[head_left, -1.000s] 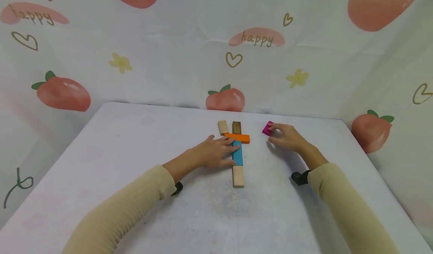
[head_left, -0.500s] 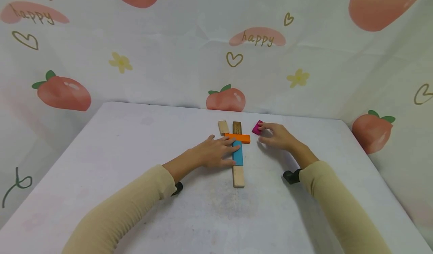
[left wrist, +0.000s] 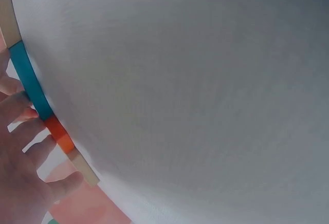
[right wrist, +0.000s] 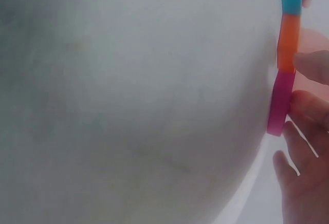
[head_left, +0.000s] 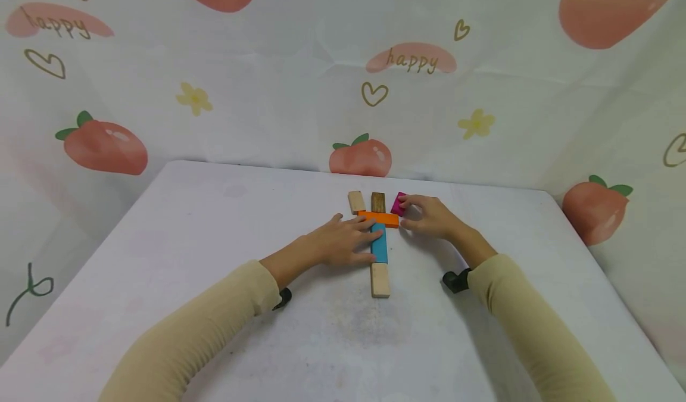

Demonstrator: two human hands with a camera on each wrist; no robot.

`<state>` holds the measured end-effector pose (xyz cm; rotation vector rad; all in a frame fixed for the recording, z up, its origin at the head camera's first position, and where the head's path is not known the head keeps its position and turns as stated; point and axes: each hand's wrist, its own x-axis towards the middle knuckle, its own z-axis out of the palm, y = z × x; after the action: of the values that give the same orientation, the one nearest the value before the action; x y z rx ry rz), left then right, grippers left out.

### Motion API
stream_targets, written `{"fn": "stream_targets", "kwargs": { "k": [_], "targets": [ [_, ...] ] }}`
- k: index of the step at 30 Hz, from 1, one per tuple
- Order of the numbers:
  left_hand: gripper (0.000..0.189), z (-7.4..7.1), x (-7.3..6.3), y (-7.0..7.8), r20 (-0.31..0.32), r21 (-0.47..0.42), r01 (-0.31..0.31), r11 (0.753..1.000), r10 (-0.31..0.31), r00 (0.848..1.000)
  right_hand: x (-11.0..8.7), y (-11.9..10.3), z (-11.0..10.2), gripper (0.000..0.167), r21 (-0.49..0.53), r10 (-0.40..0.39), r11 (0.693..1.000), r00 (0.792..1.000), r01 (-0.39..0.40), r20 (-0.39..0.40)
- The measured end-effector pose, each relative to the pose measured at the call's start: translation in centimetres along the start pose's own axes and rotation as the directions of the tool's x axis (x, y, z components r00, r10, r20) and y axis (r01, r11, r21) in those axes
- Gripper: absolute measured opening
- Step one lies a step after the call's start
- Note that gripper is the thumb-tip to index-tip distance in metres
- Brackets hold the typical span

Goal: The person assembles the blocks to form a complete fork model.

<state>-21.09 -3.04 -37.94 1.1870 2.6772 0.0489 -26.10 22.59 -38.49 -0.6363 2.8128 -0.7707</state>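
Note:
My left hand (head_left: 340, 242) lies with fingers spread over the blue block (head_left: 380, 250) and the left part of the orange block (head_left: 391, 220). The fingers of my right hand (head_left: 433, 217) touch the magenta block (head_left: 397, 204), which stands tilted at the orange block's right end; the thumb is apart from it, beside the orange block. A pale wooden block (head_left: 380, 281) continues the line below the blue one. Above the orange block stand a dark brown block (head_left: 378, 202) in the middle and another pale wooden block (head_left: 356, 202) at the left.
The blocks lie on a white-covered table (head_left: 187, 223). A white backdrop cloth (head_left: 268, 80) printed with peaches, flowers and hearts hangs behind its far edge. Black wrist straps show at both beige sleeves (head_left: 530, 318).
My right hand has slid the magenta block leftward across the table up to the end of the orange block. My left hand has stayed on the blue and orange blocks.

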Motion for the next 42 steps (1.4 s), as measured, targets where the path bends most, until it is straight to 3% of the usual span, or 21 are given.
{"fn": "stream_targets", "kwargs": {
  "k": [25,34,42],
  "targets": [
    [0.065,0.03,0.26,-0.01,0.007,0.017,-0.004,1.000,0.004,1.000,0.29,-0.05,0.38,0.042,-0.002,-0.061,0.998,0.998,0.061,-0.019],
    [0.065,0.04,0.28,-0.02,0.006,0.013,-0.007,1.000,0.007,1.000,0.26,-0.42,0.27,0.044,-0.020,-0.040,0.999,0.999,0.040,-0.004],
    [0.065,-0.02,0.21,0.04,0.004,0.003,-0.009,1.000,0.009,1.000,-0.10,-0.44,0.43,0.051,-0.046,-0.101,0.994,0.995,0.100,-0.012]
  ]
}}
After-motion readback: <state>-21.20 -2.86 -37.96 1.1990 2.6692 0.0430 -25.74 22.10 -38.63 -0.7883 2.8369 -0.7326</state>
